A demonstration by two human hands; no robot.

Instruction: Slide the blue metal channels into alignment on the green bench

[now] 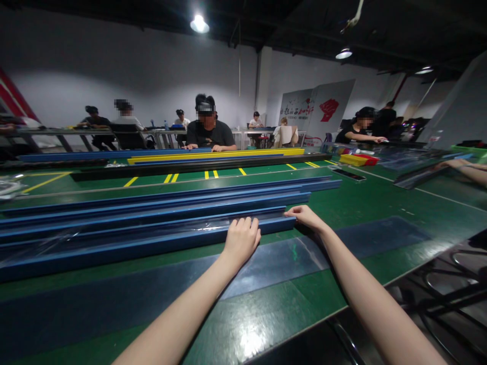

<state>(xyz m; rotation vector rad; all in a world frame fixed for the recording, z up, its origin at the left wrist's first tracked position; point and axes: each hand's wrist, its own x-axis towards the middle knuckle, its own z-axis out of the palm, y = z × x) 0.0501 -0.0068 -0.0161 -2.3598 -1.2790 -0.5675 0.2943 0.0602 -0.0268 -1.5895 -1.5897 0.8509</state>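
A long blue channel strip (pixel 160 243) lies across the green table in front of me, with shiny clear film (pixel 207 224) inside its trough. My left hand (pixel 242 238) bends its fingers over the near wall, close to the right end, and grips it. At that end, my right hand (pixel 304 217) has thumb and fingers pinched together against the strip's tip. Whether film or the strip itself is between those fingertips is too small to tell. Beneath both forearms a long, flat translucent sheet (pixel 266 266) lies on the table.
Two more blue channel strips (pixel 228 203) lie parallel just beyond. Farther back are yellow strips (pixel 228 155), a black strip (pixel 190 167), a phone (pixel 346 174) and a yellow tray (pixel 352 160). A person (pixel 211 132) sits opposite; another's hand (pixel 456 163) is at right. Metal stools (pixel 449 279) stand below the table's edge.
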